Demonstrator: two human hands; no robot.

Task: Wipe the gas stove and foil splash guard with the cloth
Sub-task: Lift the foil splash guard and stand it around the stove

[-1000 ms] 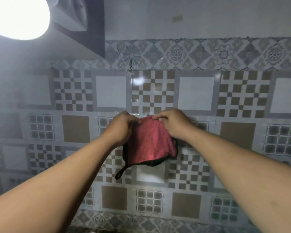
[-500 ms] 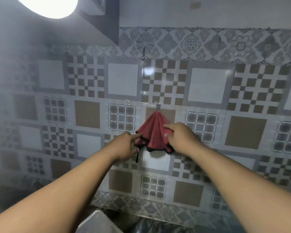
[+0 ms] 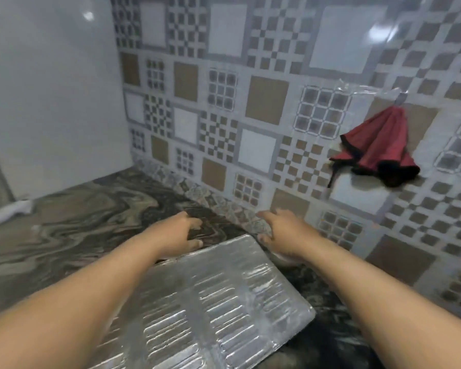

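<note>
The red cloth (image 3: 378, 147) with black trim hangs from a small hook (image 3: 400, 98) on the patterned tile wall, up at the right, and no hand touches it. The ribbed silver foil splash guard (image 3: 210, 302) lies flat on the counter below me. My left hand (image 3: 175, 234) is at the guard's far left corner with its fingers spread over the counter. At the far right corner my right hand (image 3: 285, 235) also has its fingers apart, close to the wall's base. Neither hand holds anything. No gas stove is in view.
The dark marbled countertop (image 3: 77, 222) stretches to the left. A plain white panel (image 3: 51, 102) closes off the left side, and a small white object (image 3: 11, 211) lies at its foot. The tile wall (image 3: 264, 107) runs along the back and right.
Both hands let go of the red cloth, which now hangs from the hook, and dropped to the foil guard's far edge. My view swung down and to the left.
</note>
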